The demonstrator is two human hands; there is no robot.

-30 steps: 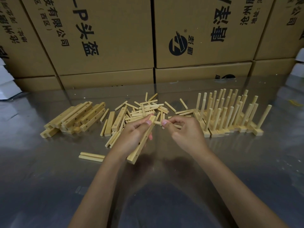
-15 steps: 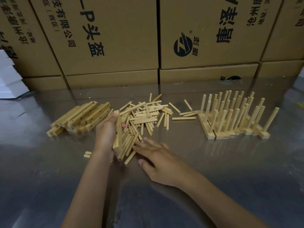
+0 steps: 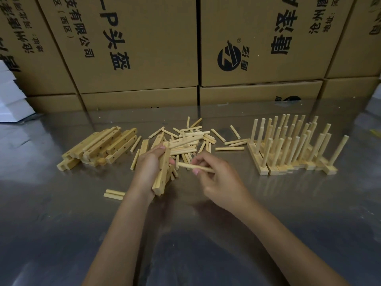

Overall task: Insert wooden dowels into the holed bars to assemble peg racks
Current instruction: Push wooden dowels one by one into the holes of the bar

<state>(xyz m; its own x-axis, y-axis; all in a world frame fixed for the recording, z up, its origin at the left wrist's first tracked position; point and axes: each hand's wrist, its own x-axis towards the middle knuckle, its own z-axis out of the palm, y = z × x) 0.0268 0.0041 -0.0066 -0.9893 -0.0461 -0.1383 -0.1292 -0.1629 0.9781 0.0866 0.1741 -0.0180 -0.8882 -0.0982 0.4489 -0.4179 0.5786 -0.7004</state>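
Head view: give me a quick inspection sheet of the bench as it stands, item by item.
Surface: shiny metal table, reflective, scuffed.
Job's things: bar gripped in left hand, holes facing right; dowel pinched by right hand, its tip near the bar, not yet inserted. Stack of bars at left. Loose dowels in the middle. Finished racks at right, pegs upright.
Clutter: two dowels lying apart, near the left forearm.
Grippers: both hands holding parts.
Cables: nothing seen.
Surroundings: printed cartons stacked behind the table; white boxes at far left.
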